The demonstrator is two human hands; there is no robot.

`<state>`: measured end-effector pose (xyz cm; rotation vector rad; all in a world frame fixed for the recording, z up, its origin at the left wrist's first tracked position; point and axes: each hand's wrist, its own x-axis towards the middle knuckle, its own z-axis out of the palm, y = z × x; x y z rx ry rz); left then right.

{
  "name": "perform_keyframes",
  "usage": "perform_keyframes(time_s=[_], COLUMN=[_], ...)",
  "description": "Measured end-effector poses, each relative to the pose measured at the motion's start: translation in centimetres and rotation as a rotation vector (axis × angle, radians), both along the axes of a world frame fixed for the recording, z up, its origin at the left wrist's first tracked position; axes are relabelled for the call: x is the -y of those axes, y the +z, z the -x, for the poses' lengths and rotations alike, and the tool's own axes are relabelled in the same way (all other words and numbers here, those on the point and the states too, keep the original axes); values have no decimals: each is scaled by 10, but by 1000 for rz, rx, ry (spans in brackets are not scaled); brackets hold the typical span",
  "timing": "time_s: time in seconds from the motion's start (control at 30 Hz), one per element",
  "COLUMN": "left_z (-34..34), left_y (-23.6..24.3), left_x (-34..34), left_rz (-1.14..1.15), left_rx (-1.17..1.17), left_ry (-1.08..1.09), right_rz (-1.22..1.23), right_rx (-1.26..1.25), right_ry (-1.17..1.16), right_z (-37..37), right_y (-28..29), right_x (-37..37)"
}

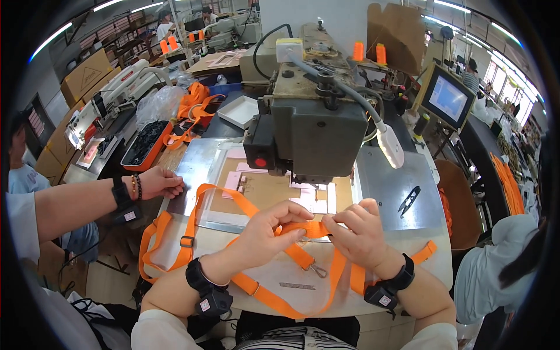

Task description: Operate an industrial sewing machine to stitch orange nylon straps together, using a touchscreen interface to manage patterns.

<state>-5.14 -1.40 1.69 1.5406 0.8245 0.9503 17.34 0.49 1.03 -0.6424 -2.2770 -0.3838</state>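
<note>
An orange webbing strap [318,229] is stretched between my two hands, just in front of the sewing machine's work plate. My left hand [262,234] pinches it between thumb and fingers. Close beside it, my right hand [360,232] grips the same stretch with bent fingers. Lengths of the strap loop over the pale table, with a black slider buckle [186,241] on the left loop. A metal snap hook [318,270] hangs at one end below my hands. What exactly lies under my fingertips is hidden.
The dark sewing machine head [318,137] overhangs pink and brown templates. Thread snips [409,200] lie on the metal plate at right. A co-worker's hand [154,184] reaches in from the left. A monitor [448,97] stands right; an orange bin [147,146] of black parts stands left.
</note>
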Motion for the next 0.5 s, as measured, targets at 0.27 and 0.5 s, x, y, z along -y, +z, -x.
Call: perform_keyframes(time_s=[0.27,0.5], left_z=[-2,-3], left_y=[3,8], left_x=[3,7], left_rz=[-43,-195], left_rx=[-72,-233], left_ry=[11,22], right_rz=[16,80], right_rx=[-92,-85], right_ry=[27,25], right_z=[-2,-1], right_y=[-8,-6], right_x=[-3,-2])
